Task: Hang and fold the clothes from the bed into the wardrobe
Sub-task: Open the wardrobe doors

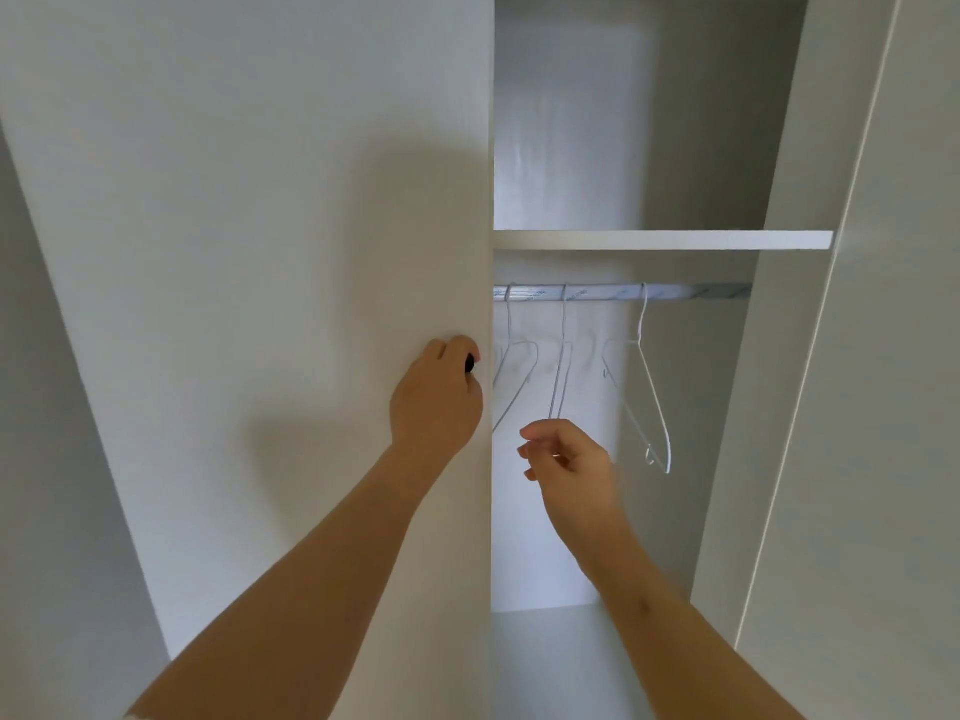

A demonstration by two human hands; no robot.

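Gripping a small dark knob [470, 363] at the edge of the left door [260, 252], the left hand [436, 402] sits at mid-frame with its fingers curled round the knob and its forearm running up from the lower left. The right hand [571, 459] is raised just right of centre, fingers loosely curled with thumb and forefinger near each other, holding nothing that can be made out. It lies just below the lower end of the middle hanger [560, 376]; whether they touch cannot be told.

Beyond the hands, the wardrobe [571, 148] stands open on its right half. Three thin white wire hangers hang bare from the rail [623, 292]: the left hanger [517, 387] partly behind the door edge, the middle one, and the right hanger [649, 402] apart from them. A shelf [665, 240] crosses above the rail. The right door [883, 407] fills the right of the frame.

Assessment: the step in hand is opening the wardrobe and fetching a hanger; no garment is hung or folded. The clothes and the bed are out of view. The next move calls for swinging the left door clear, then lifting a hanger's hook up off the rail.
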